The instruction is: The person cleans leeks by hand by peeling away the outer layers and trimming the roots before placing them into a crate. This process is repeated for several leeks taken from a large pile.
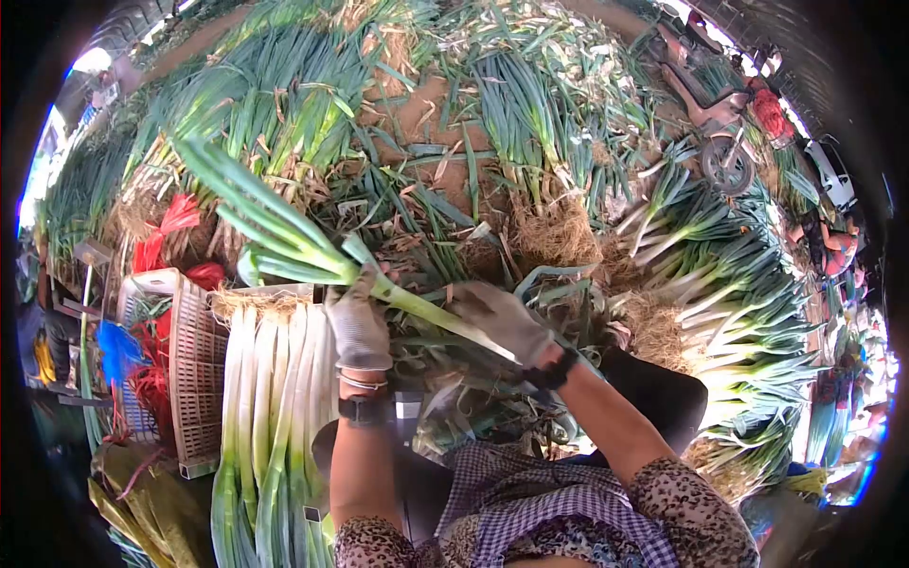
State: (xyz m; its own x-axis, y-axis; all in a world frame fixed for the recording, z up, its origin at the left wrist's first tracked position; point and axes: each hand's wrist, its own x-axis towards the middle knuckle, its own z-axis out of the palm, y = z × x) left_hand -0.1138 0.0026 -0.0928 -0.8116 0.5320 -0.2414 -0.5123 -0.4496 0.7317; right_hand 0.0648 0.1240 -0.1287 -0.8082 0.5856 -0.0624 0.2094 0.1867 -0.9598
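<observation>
My left hand [358, 327], in a pale work glove, is closed around the upper stalk of a long green onion [417, 305]. The onion slants across in front of me, its green leaves fanning to the upper left and its white end pointing to the lower right. Over the lower stalk is my right hand [499, 320], also gloved, with its fingers curled and slightly blurred; I cannot tell what is in them. Beside my left forearm, a row of cleaned green onions [270, 388] lies with white ends and roots away from me.
A plastic basket [197, 364] with red and blue ties stands at the left. Bundled green onions [516, 104] and loose leaves cover the ground ahead. More onions [729, 312] are piled along the right. A two-wheeler [710, 118] stands at the far right.
</observation>
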